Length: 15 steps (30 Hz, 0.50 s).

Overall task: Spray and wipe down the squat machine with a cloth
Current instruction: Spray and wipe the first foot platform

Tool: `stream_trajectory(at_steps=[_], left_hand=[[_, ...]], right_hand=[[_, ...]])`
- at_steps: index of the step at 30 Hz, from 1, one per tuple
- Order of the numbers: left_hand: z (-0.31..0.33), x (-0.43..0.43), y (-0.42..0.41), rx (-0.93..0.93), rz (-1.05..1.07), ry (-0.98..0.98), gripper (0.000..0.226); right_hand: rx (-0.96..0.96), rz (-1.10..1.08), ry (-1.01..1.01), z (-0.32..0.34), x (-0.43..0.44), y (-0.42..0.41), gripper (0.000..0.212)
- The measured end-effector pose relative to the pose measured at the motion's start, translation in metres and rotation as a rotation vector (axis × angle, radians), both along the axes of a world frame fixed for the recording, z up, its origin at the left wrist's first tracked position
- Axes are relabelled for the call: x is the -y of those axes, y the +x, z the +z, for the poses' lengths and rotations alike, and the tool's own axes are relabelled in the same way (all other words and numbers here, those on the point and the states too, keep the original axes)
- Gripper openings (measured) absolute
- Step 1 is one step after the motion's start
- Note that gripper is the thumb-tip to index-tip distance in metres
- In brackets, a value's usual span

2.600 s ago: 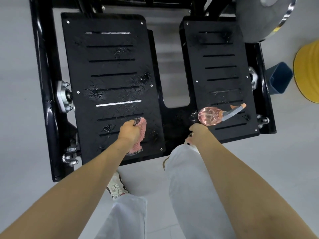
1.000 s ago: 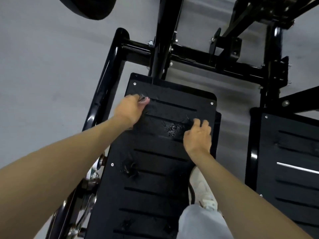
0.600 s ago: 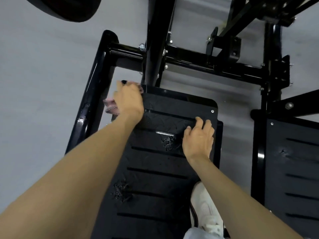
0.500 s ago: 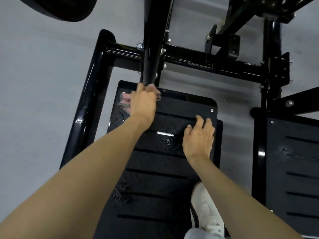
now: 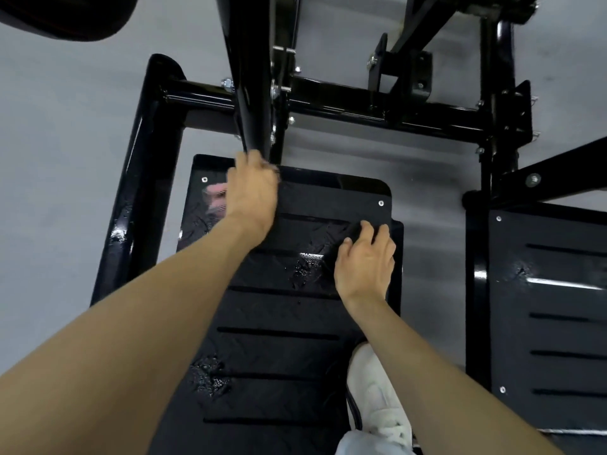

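A white shoe [image 5: 374, 399] stands at the near right edge of the footplate [image 5: 279, 323] of the squat machine [image 5: 361, 108]. Both bare forearms reach out over that plate. The right hand [image 5: 364, 264] lies palm-down on its right side, fingers loosely spread, holding nothing. At its far left corner the left hand [image 5: 253, 192], knuckles up and fingers curled under, grips the pink cloth [image 5: 215, 195], which shows only as a blurred scrap beside it. A black post [image 5: 249, 77] rises beyond the far edge.

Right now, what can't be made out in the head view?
Head view only.
Cloth: a pink blur; the left hand covers the rest, so its grip is unreadable.
Spray bottle: out of frame.
Round dark pad: cut off by the top edge.
Right footplate: cut off by the right edge.
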<state>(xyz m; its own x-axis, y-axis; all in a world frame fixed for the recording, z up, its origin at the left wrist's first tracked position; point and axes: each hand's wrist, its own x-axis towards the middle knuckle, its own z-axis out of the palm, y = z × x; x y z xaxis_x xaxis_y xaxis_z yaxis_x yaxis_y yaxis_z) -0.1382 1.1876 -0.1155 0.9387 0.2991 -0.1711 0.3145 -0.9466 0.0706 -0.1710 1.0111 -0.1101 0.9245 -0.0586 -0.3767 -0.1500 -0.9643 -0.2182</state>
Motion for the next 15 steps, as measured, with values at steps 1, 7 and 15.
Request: stream_trajectory(at_steps=[1,7,15], left_hand=[[-0.002,0.015,0.004,0.028,-0.081,-0.047,0.039],[-0.008,0.006,-0.011,0.09,-0.26,-0.161,0.068],[-0.01,-0.004,-0.018,0.012,0.11,0.002,0.058]], right_hand=[[-0.005,0.002,0.001,0.0,0.001,0.0,0.049],[-0.033,0.007,0.033,0.0,0.005,0.002,0.049],[-0.031,-0.008,0.007,0.002,0.015,0.002,0.048]])
